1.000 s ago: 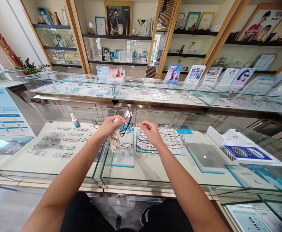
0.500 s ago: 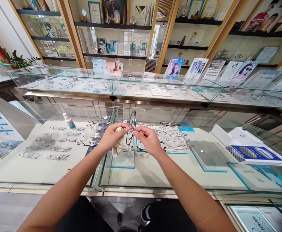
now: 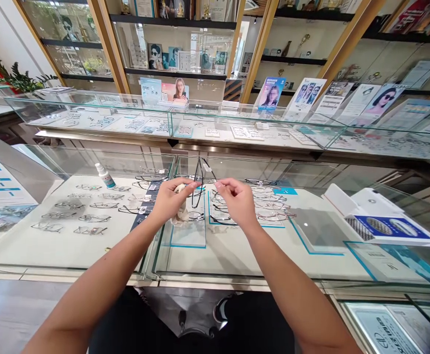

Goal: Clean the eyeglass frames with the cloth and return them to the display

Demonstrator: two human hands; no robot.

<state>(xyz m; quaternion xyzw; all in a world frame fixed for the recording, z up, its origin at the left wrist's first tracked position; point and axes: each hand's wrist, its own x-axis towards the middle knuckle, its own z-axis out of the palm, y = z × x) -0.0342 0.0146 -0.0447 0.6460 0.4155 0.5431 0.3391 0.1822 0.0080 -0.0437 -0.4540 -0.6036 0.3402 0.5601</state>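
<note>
Above the glass case I hold a pair of dark thin-framed eyeglasses in both hands, front turned nearly edge-on. My left hand is closed, pinching the frame between thumb and fingers. A crumpled cream cloth hangs from that same hand. My right hand is closed, with thumb and forefinger on the end of one temple arm, which is swung out and carries a small white tag. Beneath my hands, rows of eyeglasses lie in the case.
A white spray bottle stands among more glasses on the left. An open white-and-blue box lies at the right. Grey and blue-edged trays sit near it. A second glass counter with upright posters runs behind.
My right hand has moved right, away from my left, and the temple arm now stretches out at an angle. The eyeglasses have risen slightly in view. The camera has tilted down a little.
</note>
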